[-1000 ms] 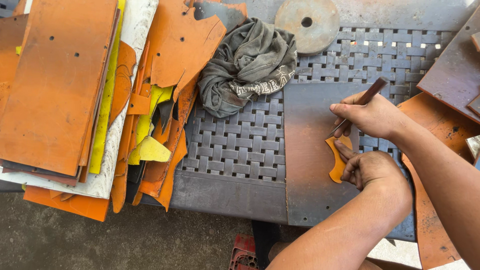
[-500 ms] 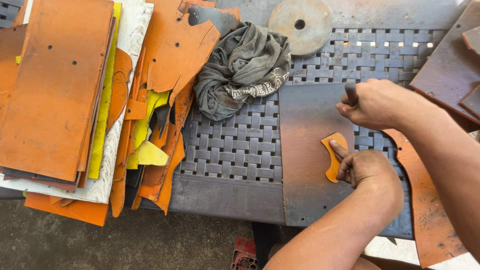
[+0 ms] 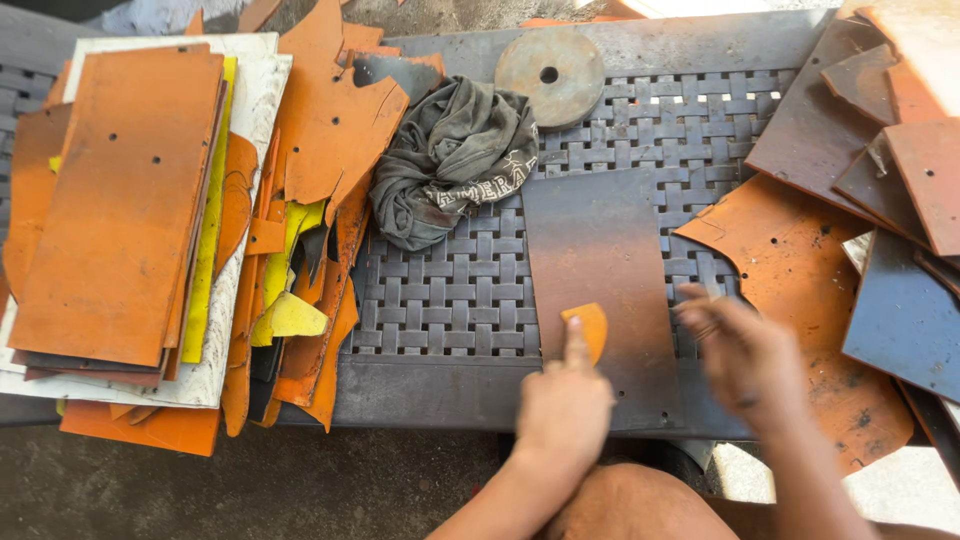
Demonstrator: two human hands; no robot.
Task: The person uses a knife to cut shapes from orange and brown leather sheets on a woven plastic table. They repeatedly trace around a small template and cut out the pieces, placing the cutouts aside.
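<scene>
Woven grey table point(image 3: 450, 290) under you, flat grey sheet point(image 3: 600, 290) lying on it. Head view: your left hand point(image 3: 565, 405) presses small orange cut-out point(image 3: 588, 328) onto sheet, index finger on piece, other fingers curled. Your right hand point(image 3: 745, 360) blurred, just right of sheet; grip cannot be told. Crumpled grey cloth point(image 3: 450, 165) and round metal disc point(image 3: 550, 75) further up table. Orange sheet stack point(image 3: 120, 200) far left.

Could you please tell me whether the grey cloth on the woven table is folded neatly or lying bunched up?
Bunched up: the grey cloth lies in a crumpled heap of creases and loose folds on the woven table, beside the round metal disc.
</scene>
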